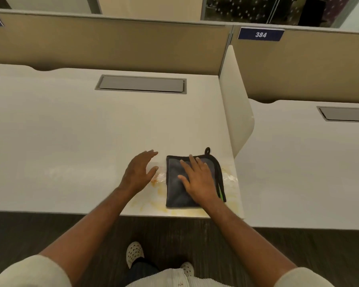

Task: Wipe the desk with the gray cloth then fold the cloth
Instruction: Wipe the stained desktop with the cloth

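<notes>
The gray cloth (175, 189) lies folded into a rectangle near the front right corner of the white desk (71, 131). It has a black trim, a black loop at its far corner and a green tag on its right edge. My right hand (197, 179) rests flat on the cloth with fingers spread, not gripping it. My left hand (139, 172) hovers just left of the cloth, fingers apart and holding nothing. Yellowish stains and wet smears (160, 193) show on the desk around the cloth.
A gray cable hatch (141, 84) sits at the back of the desk. A white divider panel (234, 100) stands on the right, with a neighbouring desk (309, 162) beyond it. Tan partitions (112, 42) run behind; one carries a "384" sign (260, 34). The desk's front edge is close to the cloth.
</notes>
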